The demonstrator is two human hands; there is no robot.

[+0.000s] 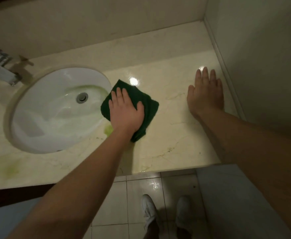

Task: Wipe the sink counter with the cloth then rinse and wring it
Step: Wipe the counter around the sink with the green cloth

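**tilefan:** Green cloth (150, 107) lies folded on the marble counter (175, 135), touching the right rim of the sink basin (46, 109). On the head cam the left hand (125, 111) presses it flat, fingers straight and close together, thumb out. Tips?

**mopguy:** I'd go firm and flat with overlapping strokes, and hit that green smear (108, 130) just beside the wrist. The right hand (205, 95) rests flat on the counter, fingers together, near the side wall (261, 66), so there's open slab between the hands. Watch the basin lip and the front edge, the cloth could slip off. The faint green patch (10, 168) front-left of the basin probably needs a pass too.
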